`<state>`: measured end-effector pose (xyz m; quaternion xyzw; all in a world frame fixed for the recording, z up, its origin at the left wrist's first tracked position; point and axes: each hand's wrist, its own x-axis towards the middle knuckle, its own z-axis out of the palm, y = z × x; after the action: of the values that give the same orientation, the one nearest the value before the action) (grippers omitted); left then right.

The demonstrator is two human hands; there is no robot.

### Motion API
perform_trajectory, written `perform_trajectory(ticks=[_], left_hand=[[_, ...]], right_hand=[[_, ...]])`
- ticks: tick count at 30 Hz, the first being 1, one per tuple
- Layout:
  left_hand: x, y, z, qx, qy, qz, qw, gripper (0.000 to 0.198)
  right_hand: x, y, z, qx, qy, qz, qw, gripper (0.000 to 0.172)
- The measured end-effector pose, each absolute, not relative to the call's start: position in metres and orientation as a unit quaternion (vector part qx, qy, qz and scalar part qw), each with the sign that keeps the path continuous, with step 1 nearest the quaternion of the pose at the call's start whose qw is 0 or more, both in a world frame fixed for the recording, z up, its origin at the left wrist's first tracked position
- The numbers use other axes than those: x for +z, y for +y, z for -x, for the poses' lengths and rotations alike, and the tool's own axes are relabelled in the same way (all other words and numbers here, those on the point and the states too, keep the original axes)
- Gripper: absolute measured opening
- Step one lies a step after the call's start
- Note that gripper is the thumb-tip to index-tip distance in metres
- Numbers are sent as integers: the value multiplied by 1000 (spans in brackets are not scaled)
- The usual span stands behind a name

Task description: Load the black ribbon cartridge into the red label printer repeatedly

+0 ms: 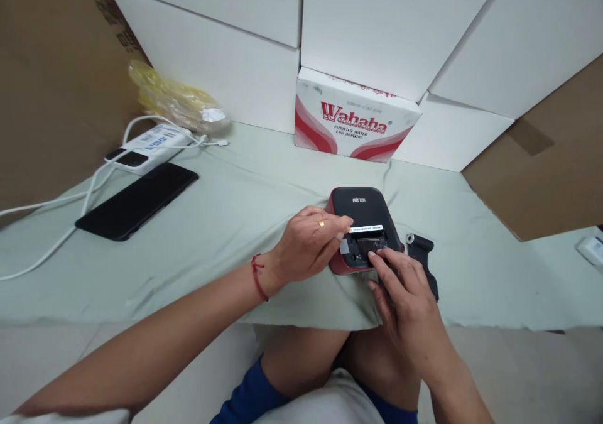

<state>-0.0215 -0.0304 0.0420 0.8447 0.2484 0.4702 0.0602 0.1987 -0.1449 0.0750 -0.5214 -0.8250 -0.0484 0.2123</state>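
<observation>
A boxy black-and-red device lies on the cloth in front of me, its open compartment facing up. A white printed strip runs across the compartment's upper edge. My left hand is closed in a pinch at the left end of that strip; what its fingertips hold is too small to make out. At the compartment's lower right, my right hand touches a dark, shiny film-like piece with its fingertips, thumb and index finger apart. Beside the device on the right rests a black curved part, partly behind my right hand.
On the left are a black phone, a white power strip with white cables, and a crumpled yellow clear plastic bag. A Wahaha carton stands at the back against white boxes. Brown cardboard borders the right.
</observation>
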Motion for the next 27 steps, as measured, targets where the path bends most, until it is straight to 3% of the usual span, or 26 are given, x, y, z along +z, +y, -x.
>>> perform_trajectory(ticks=[5, 14, 19, 23, 27], left_hand=[[43, -31, 25, 476, 235, -841, 102, 43], [32, -50, 43, 428, 215, -865, 148, 58], [25, -50, 40, 476, 249, -828, 161, 55], [25, -53, 42, 443, 257, -847, 144, 54], [34, -52, 38, 493, 228, -826, 151, 43]], right_hand=[[89, -140, -202, -54, -844, 506, 173, 40], [87, -145, -204, -11, -838, 516, 179, 49], [86, -145, -204, -14, -839, 509, 190, 47], [93, -138, -206, -13, -841, 502, 201, 37], [116, -104, -206, 37, -820, 542, 182, 34]])
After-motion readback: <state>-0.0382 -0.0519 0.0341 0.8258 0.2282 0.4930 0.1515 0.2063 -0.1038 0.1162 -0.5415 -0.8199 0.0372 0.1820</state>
